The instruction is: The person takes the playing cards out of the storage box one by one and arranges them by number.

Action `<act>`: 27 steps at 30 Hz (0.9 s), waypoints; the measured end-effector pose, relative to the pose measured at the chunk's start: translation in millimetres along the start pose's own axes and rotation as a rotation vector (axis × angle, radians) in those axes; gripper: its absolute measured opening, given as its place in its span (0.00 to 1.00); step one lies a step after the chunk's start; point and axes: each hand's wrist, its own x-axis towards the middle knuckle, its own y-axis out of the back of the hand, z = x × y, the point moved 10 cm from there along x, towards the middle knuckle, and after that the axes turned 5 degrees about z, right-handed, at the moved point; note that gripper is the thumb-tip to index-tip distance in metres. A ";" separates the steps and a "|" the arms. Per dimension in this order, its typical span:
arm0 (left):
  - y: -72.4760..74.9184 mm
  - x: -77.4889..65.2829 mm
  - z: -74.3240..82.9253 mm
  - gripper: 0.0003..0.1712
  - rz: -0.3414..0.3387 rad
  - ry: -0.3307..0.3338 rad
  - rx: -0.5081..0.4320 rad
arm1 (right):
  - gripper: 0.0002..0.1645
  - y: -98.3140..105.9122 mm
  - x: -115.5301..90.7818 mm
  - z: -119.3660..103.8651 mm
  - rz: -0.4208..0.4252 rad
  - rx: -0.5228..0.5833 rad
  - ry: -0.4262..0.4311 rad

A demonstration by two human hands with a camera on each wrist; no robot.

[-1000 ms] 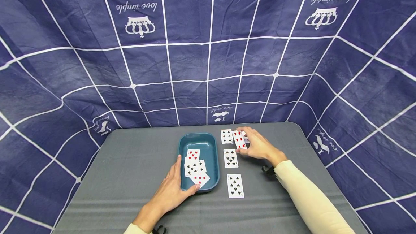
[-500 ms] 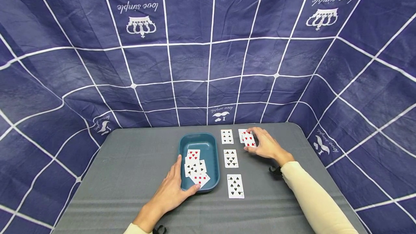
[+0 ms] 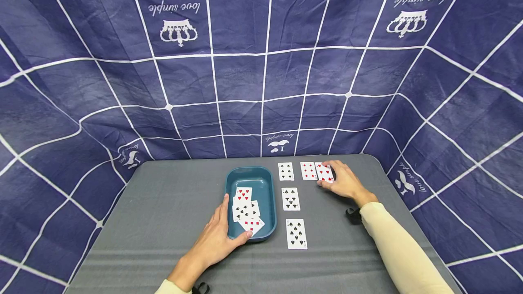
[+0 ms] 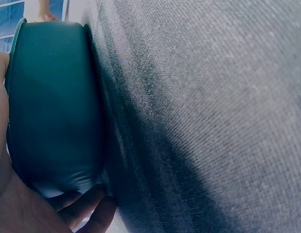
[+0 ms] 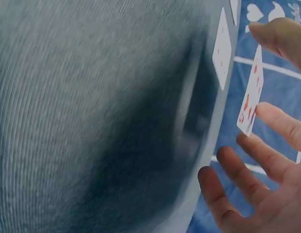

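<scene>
My right hand (image 3: pixel 347 183) pinches a hearts playing card (image 3: pixel 324 173) between thumb and fingers at the back right of the table. In the right wrist view this card (image 5: pixel 251 92) stands edge-on, apart from the cloth. Just left of it lies a diamonds card (image 3: pixel 308 171). My left hand (image 3: pixel 214 242) grips the near-left corner of a teal tray (image 3: pixel 267 194), thumb at the near rim. From the left wrist, fingers curl low round the tray's wall (image 4: pixel 56 97). Inside lie overlapping hearts (image 3: pixel 244 193), spades (image 3: pixel 241 212) and diamonds cards (image 3: pixel 256 225).
Right of the tray, a column of face-up cards runs toward the front: spades (image 3: pixel 286 171), clubs (image 3: pixel 291 199) and spades again (image 3: pixel 296 234). Grey cloth covers the table (image 3: pixel 171 203). A blue curtain (image 3: pixel 237 80) with white lines closes off the back and sides.
The right hand has carried the hearts card rightward, from over the diamonds card to beside it, uncovering that card. The left hand and tray have stayed put.
</scene>
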 end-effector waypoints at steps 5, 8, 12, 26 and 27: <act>-0.4 0.3 0.1 0.81 0.001 -0.001 0.001 | 0.44 0.1 0.6 16.0 -0.003 -0.001 -0.041; -0.9 0.6 0.1 0.81 0.003 -0.003 0.005 | 0.45 0.6 1.2 24.4 -0.006 0.001 -0.063; -1.1 0.9 -0.2 0.81 0.005 -0.003 0.005 | 0.45 -0.1 2.7 32.8 -0.019 -0.001 -0.087; -1.5 0.2 -0.3 0.81 -0.007 0.008 -0.009 | 0.45 -5.3 13.1 37.4 -0.067 -0.027 -0.110; -1.4 0.2 -0.2 0.81 -0.007 0.008 -0.008 | 0.45 -5.2 13.2 36.7 -0.070 -0.028 -0.111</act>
